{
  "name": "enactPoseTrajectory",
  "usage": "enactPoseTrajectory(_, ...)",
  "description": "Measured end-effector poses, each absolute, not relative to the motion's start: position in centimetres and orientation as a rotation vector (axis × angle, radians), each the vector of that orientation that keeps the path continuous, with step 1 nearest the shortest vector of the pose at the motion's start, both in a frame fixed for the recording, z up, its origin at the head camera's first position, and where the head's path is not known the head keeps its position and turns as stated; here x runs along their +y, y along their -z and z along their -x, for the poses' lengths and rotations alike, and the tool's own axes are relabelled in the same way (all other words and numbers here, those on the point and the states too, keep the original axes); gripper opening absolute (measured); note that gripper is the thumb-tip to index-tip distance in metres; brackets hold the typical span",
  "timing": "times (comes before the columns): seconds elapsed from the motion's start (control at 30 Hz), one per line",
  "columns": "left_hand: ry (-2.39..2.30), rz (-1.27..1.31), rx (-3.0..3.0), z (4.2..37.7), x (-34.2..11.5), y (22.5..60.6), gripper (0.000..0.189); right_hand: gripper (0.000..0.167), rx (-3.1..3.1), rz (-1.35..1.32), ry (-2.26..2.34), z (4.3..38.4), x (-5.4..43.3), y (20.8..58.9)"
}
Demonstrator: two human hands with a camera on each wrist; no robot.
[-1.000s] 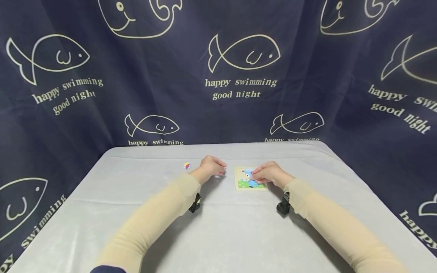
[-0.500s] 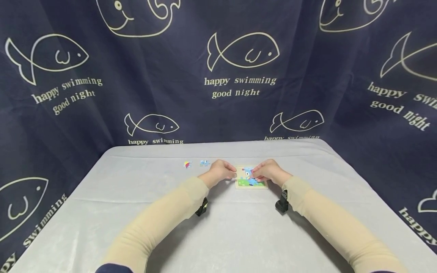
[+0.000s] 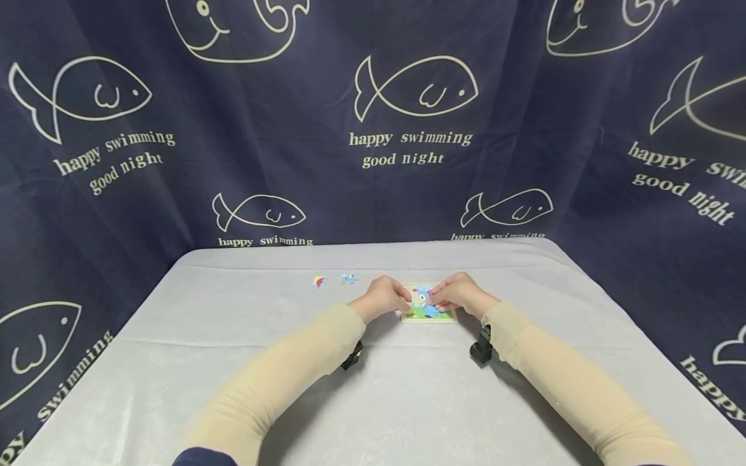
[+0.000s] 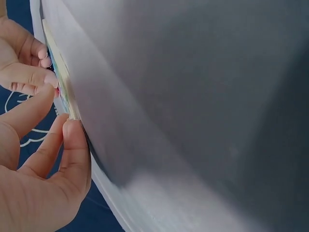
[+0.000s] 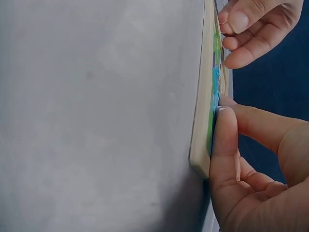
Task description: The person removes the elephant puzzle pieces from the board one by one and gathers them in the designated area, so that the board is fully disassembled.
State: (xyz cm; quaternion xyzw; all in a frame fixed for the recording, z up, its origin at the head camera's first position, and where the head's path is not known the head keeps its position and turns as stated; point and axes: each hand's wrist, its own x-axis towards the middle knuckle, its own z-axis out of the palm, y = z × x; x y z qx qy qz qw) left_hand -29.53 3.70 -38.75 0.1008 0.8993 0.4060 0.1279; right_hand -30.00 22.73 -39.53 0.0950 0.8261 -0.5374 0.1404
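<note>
The puzzle (image 3: 430, 321) lies flat on the table (image 3: 437, 401), between the hands and toward the table's far side. It shows a blue animal over green ground, with a pale patch toward its far left. The right hand (image 3: 462, 293) has its thumb and index finger brought narrowly together at the puzzle's right part, with other fingers bent behind; a trace of pink shows by the tips, but I cannot tell whether they pinch a piece or only touch the face. The left hand (image 3: 384, 295) is at the left edge, its thumb and a finger close together there and another finger reaching out; whether these grip anything is hidden.

Well apart to the left lie a red and yellow piece (image 3: 320, 281) and, nearer the left hand, a blue piece (image 3: 349, 279).

The puzzle looks like thin, stiff wood: light, hard to break, but likely to slide on the smooth-looking cloth if pushed from one side. The frame (image 5: 200, 121) seems the sound place to steady it, by opposite edges. The loose pieces look flat and very light; their low edges probably suit a fingertip pinch, and the narrow tabs likely deserve a gentle touch.
</note>
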Motion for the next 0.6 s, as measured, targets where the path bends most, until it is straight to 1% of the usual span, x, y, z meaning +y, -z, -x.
enactPoseTrajectory(0.17,-1.114,-0.378,2.649,29.32,3.84,38.71,0.02,0.024,2.387,-0.278,1.561,30.05,22.76,39.62)
enactPoseTrajectory(0.6,-1.075,-0.438,2.665,29.17,3.98,38.6,0.022,0.024,2.415,-0.263,1.563,29.99,22.76,39.73)
